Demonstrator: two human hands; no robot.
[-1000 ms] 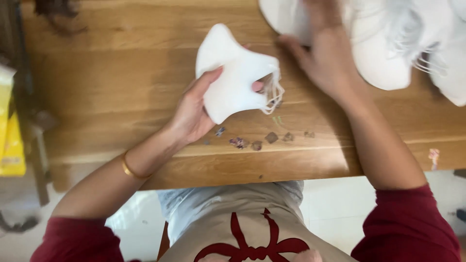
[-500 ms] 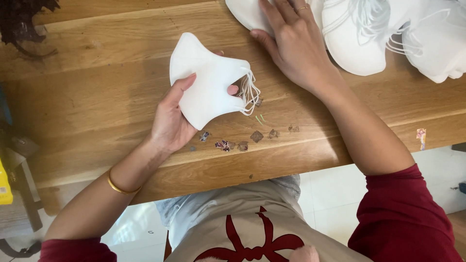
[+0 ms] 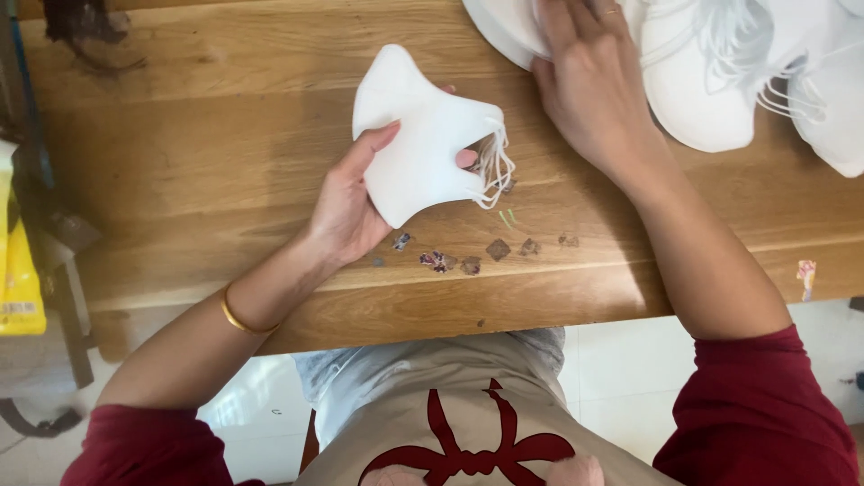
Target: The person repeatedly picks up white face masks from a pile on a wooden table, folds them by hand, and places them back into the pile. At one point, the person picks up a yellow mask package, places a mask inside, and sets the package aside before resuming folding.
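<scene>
Two hands at work: the left hand (image 3: 346, 211) grips a white shoe upper (image 3: 423, 135) above the desk (image 3: 180, 198), laces loose. The right hand (image 3: 589, 81) lies flat on white shoes (image 3: 693, 72); lacing looks unfinished.

Wooden table (image 3: 180, 180) (warm-toned) over white floor tiles (image 3: 621, 378)

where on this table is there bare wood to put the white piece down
Bare wood lies left of the left hand and its white piece, out toward the dark stain. The top right is crowded with white shoes under the right hand. Small scraps litter the near edge.
</scene>
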